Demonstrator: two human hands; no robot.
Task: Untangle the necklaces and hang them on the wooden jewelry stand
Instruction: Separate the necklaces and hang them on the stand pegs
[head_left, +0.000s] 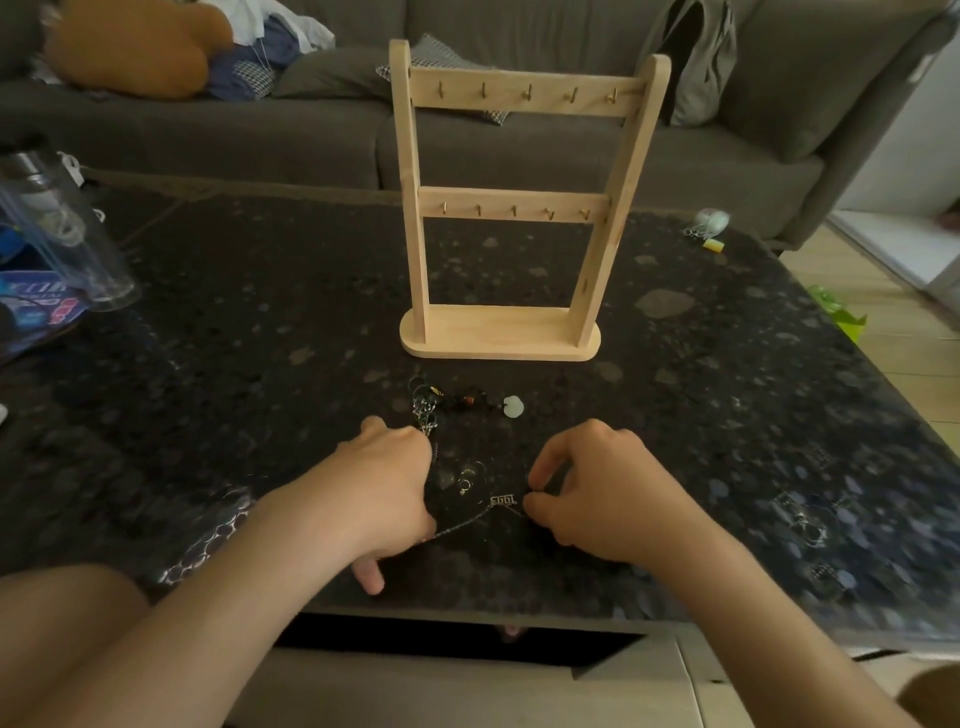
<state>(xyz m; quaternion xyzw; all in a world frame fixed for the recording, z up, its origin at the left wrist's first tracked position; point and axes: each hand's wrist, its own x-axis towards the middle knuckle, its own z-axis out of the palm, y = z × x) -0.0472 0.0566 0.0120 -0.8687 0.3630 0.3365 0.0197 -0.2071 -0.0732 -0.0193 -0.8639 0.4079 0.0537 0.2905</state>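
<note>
**Untangling at lower centre**

Right hand (597, 499) pinches the chain (462, 523) beside its pendant (504, 500). Left hand (384, 488) curls over the chain's other end; its grip is hidden. Tangled necklaces (447, 405) lie mid-frame before the stand (498, 338) on the table (260, 338).

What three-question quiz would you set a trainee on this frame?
1. True or false: a necklace already hangs on the wooden stand.
2. Fill in: each bar of the stand carries ___ hooks.
3. The right hand pinches the chain beside: A, a pale stone; B, the number pendant; C, a black bead.
Key: 1 false; 2 five; 3 B.
</note>
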